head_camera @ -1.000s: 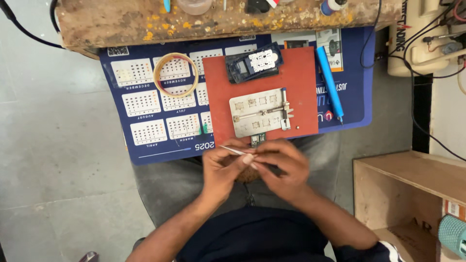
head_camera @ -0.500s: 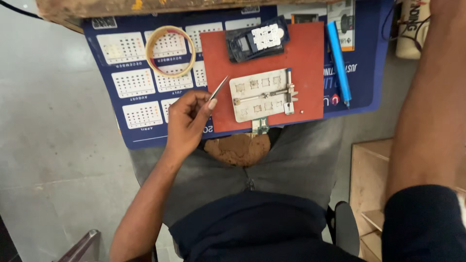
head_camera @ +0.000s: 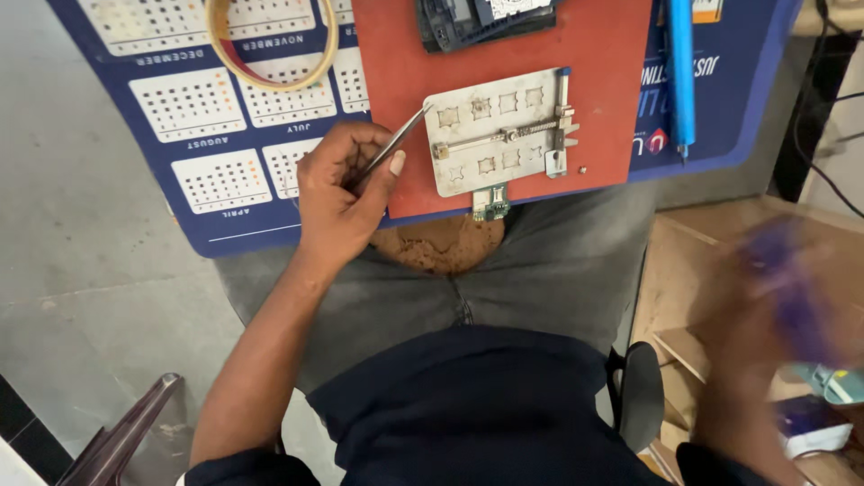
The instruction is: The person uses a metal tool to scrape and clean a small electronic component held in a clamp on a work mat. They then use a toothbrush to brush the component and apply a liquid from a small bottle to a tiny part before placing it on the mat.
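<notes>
Left hand [head_camera: 346,193] was closed around tweezers [head_camera: 392,147], pinched between thumb and fingers near the rear half, tips pointing up-right and ending just at the left edge of the metal jig [head_camera: 499,135]. Couldn't tell if the tips touched the jig or hovered beside it. Nothing visible between the tips.

Right hand [head_camera: 774,306] was a motion-blurred smear low on the right, over the wooden shelf [head_camera: 684,279]; a purple blur sat with it, but whether it gripped anything, cannot tell.

Jig lay flat on the red mat [head_camera: 603,81], which sat on the blue calendar mat [head_camera: 225,162]. A small green board [head_camera: 490,204] poked out from the jig's lower edge, over the lap. A tiny screw [head_camera: 583,168] lay on the red mat just right of the jig. Phone body [head_camera: 477,22] was at the top of the red mat, blue pen [head_camera: 681,72] to the right, tape ring [head_camera: 270,45] upper left.

Handling guess: tweezers were light, stiff steel, thin and slick, springy at the tips; best held mid-shaft as seen, pressure gentle so the points don't cross. Board looked thin, light and fragile; take it by the bare edges only, not on components. Jig looked rigid and heavier, probably stable enough to stay put under light prodding. Screw was easy to flick away.
</notes>
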Demonstrator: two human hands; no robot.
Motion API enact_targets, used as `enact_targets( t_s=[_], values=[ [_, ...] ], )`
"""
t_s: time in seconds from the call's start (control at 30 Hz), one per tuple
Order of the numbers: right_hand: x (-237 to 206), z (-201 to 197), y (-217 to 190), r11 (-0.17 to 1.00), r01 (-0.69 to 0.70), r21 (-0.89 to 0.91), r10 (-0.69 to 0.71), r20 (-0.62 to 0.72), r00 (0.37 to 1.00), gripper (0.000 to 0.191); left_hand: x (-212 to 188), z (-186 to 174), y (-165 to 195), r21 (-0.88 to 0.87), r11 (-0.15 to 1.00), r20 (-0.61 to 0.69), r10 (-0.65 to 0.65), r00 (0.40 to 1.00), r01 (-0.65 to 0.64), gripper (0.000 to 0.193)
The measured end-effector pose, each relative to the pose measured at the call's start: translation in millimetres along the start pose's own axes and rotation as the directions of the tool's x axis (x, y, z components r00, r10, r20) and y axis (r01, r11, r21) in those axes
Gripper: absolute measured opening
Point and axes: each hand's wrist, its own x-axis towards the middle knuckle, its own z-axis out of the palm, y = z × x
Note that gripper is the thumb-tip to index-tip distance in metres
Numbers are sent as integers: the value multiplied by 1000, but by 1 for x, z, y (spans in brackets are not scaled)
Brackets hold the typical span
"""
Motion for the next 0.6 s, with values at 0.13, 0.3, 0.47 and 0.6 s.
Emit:
enact_targets(
  t_s=[0.13, 0.3, 0.47, 0.6],
  values=[
    [-106, -4, 73, 562, 479, -674, -154, 484, 861, 22, -1, -4, 2, -33, 999, 42, -21, 999, 22, 10],
    [-117, 18, 128, 237, 697, -677, -77, 702, 708, 31, 1, -8, 1, -42, 999, 86, -18, 996, 21, 10],
    [-106, 30, 137, 357, 737, -575, -103, 759, 642, 28, 3, -14, -1, -2, 1000, 122, -15, 992, 15, 9],
    [-110, 27, 135, 325, 741, -587, -55, 771, 635, 26, 5, -17, -4, -46, 999, 176, -4, 984, 13, 9]
  ],
)
